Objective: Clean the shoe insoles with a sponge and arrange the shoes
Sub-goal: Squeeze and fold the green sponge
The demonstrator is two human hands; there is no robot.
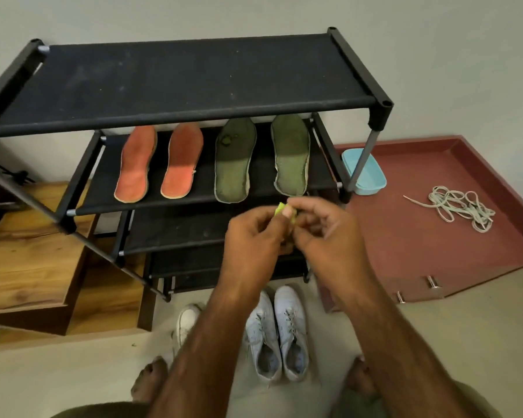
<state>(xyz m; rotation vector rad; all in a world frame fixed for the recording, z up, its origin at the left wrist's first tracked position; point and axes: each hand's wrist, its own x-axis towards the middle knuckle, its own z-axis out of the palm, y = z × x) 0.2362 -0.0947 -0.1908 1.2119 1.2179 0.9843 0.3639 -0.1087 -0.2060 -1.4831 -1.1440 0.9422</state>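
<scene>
Left hand and right hand both pinch small yellow-green foam sponge. Probably best to squeeze it evenly, then wipe far-right worn green fabric insole lengthwise.

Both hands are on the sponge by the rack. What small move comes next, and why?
Probably lift the sponge to the heel of the rightmost green insole and start wiping. The left hand and right hand both pinch the sponge just below that insole, which lies flat on the second shelf, within easy reach.
</scene>
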